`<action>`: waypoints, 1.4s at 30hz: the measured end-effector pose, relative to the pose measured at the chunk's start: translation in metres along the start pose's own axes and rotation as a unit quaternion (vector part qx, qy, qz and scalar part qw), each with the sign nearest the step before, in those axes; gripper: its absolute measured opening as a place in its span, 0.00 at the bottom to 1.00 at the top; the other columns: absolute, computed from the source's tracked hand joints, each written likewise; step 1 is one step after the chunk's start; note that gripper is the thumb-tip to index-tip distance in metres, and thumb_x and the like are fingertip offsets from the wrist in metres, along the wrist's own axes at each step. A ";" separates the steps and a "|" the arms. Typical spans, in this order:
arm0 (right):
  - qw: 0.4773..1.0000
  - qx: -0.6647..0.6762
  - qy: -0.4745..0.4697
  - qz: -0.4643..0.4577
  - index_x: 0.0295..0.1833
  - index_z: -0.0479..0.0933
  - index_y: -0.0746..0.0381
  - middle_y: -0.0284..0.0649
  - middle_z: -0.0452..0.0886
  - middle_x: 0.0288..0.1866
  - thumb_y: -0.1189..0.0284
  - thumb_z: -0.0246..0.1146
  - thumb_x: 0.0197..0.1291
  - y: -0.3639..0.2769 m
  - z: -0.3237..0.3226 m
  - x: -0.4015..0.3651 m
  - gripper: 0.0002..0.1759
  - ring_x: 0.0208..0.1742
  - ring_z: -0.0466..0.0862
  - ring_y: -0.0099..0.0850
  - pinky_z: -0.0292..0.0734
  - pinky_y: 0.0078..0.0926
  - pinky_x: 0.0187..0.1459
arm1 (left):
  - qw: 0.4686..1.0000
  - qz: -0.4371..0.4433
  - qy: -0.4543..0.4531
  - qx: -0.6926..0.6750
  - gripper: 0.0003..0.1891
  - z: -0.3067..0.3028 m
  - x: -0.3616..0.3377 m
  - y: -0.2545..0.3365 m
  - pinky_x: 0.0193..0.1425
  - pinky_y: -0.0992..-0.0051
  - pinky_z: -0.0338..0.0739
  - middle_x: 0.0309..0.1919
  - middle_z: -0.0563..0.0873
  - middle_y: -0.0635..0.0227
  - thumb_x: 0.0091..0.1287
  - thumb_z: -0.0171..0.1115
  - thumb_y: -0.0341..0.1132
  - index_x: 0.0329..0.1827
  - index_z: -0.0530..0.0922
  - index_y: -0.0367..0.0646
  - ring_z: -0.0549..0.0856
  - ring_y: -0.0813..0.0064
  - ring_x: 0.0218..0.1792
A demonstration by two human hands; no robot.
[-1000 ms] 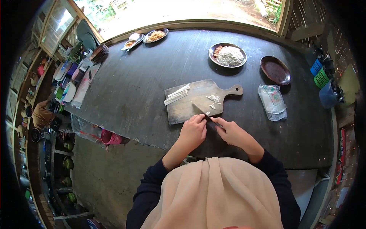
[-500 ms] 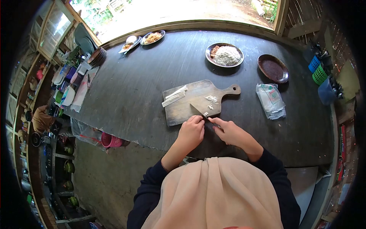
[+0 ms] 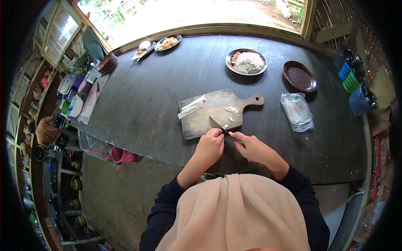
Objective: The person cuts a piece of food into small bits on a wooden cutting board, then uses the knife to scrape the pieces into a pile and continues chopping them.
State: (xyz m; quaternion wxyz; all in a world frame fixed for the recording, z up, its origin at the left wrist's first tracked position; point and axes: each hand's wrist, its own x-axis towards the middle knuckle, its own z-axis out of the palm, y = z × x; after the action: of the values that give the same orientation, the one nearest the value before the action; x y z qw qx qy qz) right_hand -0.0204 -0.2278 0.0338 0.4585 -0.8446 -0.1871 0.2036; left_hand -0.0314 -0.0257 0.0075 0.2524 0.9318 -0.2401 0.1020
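Note:
A wooden cutting board [image 3: 201, 121] lies on the dark table, its handle pointing right. Pale strips [image 3: 192, 106] rest on its left part, and small chopped pieces [image 3: 231, 111] lie near the handle. My right hand [image 3: 253, 148] is wrapped round the handle of a knife [image 3: 217, 121], whose blade points up and left over the board's lower right. Close by on the left, my left hand [image 3: 210, 144] is closed at the board's near edge. What its fingers hold is hidden. Tiny white bits [image 3: 225, 126] sit beside the blade.
Beyond the board stands a plate of white and reddish food [image 3: 247, 62]. An empty brown plate [image 3: 299, 76] and a plastic package [image 3: 297, 111] are to the right. Two food dishes [image 3: 167, 43] stand at the back left. Baskets [image 3: 351, 81] hang at the right wall.
The view has shifted very slightly. Both hands and the knife keep almost the same place on the board.

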 end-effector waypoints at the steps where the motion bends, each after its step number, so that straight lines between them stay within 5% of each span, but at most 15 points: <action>1: 1.000 0.008 -0.004 -0.001 0.70 0.69 0.54 0.41 0.75 0.17 0.68 0.53 0.72 0.002 0.001 0.000 0.22 0.14 0.75 0.27 0.74 0.28 0.22 | 1.000 -0.002 -0.001 0.000 0.09 0.000 0.000 0.000 0.55 0.62 0.77 0.45 0.82 0.53 0.62 0.59 0.28 0.40 0.81 0.31 0.82 0.54 0.49; 5: 1.000 -0.002 0.016 0.002 0.66 0.72 0.58 0.57 0.79 0.24 0.70 0.56 0.69 -0.007 -0.001 0.002 0.20 0.20 0.81 0.46 0.76 0.38 0.28 | 1.000 -0.001 0.002 -0.006 0.09 0.000 0.000 0.001 0.57 0.62 0.76 0.46 0.82 0.52 0.62 0.60 0.28 0.40 0.81 0.31 0.81 0.53 0.50; 7: 0.998 0.021 -0.017 0.055 0.66 0.72 0.58 0.56 0.80 0.24 0.70 0.56 0.70 -0.014 -0.004 0.002 0.20 0.20 0.81 0.44 0.76 0.37 0.28 | 1.000 0.001 0.008 -0.004 0.09 0.001 0.000 0.001 0.58 0.62 0.75 0.46 0.81 0.51 0.62 0.60 0.28 0.40 0.81 0.31 0.81 0.52 0.51; 20: 1.000 0.011 -0.010 0.007 0.67 0.71 0.59 0.55 0.80 0.23 0.69 0.55 0.71 -0.004 -0.002 0.005 0.21 0.18 0.81 0.40 0.76 0.35 0.27 | 0.999 -0.012 0.017 -0.033 0.11 0.003 -0.002 -0.006 0.59 0.62 0.75 0.48 0.81 0.49 0.63 0.60 0.28 0.43 0.82 0.30 0.81 0.51 0.51; 22: 0.999 0.024 -0.020 0.020 0.71 0.69 0.54 0.40 0.74 0.16 0.69 0.54 0.72 -0.004 -0.002 0.003 0.23 0.15 0.75 0.26 0.74 0.27 0.23 | 0.999 -0.011 0.023 -0.034 0.11 0.003 -0.002 -0.006 0.59 0.62 0.75 0.48 0.82 0.49 0.63 0.60 0.28 0.43 0.82 0.29 0.81 0.51 0.51; 26: 0.998 0.025 -0.033 0.046 0.71 0.69 0.54 0.40 0.74 0.17 0.69 0.54 0.71 -0.013 -0.007 -0.003 0.23 0.15 0.75 0.26 0.74 0.27 0.23 | 0.999 -0.015 0.020 -0.042 0.11 0.003 -0.003 -0.007 0.59 0.62 0.75 0.48 0.82 0.49 0.63 0.60 0.29 0.43 0.83 0.29 0.81 0.51 0.51; 29: 0.998 0.027 -0.033 0.046 0.68 0.71 0.57 0.51 0.80 0.22 0.68 0.54 0.71 -0.010 -0.008 -0.002 0.21 0.16 0.78 0.31 0.76 0.31 0.24 | 0.998 -0.019 0.020 -0.051 0.11 0.002 -0.002 -0.006 0.59 0.62 0.75 0.48 0.82 0.50 0.63 0.60 0.29 0.43 0.83 0.30 0.81 0.51 0.51; 34: 0.998 0.035 -0.027 0.040 0.71 0.69 0.53 0.39 0.74 0.17 0.69 0.53 0.72 -0.005 -0.003 0.007 0.23 0.15 0.75 0.25 0.74 0.27 0.22 | 0.998 -0.024 0.022 -0.060 0.10 0.003 -0.002 -0.006 0.59 0.62 0.75 0.48 0.82 0.51 0.63 0.60 0.28 0.44 0.83 0.30 0.81 0.52 0.51; 42: 0.990 0.104 -0.056 0.076 0.70 0.70 0.53 0.35 0.76 0.20 0.67 0.55 0.72 -0.004 -0.016 0.011 0.22 0.16 0.76 0.22 0.74 0.22 0.20 | 0.993 -0.044 0.044 -0.101 0.13 0.003 -0.003 -0.005 0.60 0.64 0.76 0.50 0.82 0.52 0.64 0.61 0.27 0.50 0.82 0.31 0.82 0.54 0.53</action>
State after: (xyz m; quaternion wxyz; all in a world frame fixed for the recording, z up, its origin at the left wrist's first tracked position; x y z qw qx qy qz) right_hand -0.0037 -0.2317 0.0435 0.5161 -0.7912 -0.1257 0.3030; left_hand -0.0320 -0.0222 0.0022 0.3599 0.9058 -0.1963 0.1070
